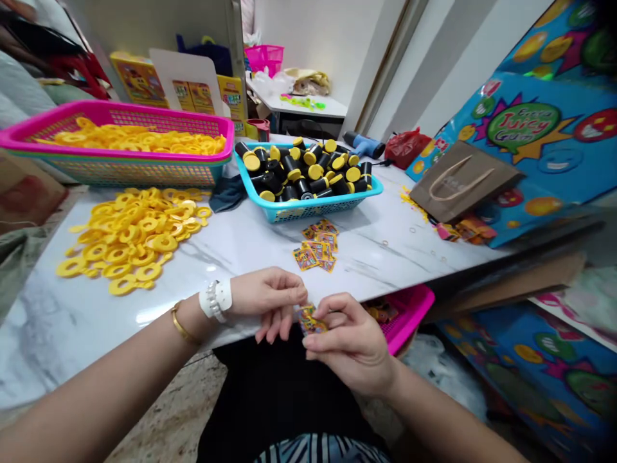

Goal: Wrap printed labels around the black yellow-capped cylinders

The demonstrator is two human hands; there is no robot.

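Surface (241, 247): rings (130, 235) at left, before the large basket (231, 138); centre, cards (318, 247) before the basket of cylinders (301, 168); right, bag (463, 183).

Blue box (559, 186), 2 o'clock: "Juicy Gum" on green oval, smaller word above, seemingly "Extra". Paper bag (446, 193), between 2 and 3 o'clock: faint lettering, unreadable. Yellow boxes (232, 96), 11 o'clock: lettering blurred. Packets (318, 249) near center: print too small.

white wall (313, 38) — marbled table (250, 257)
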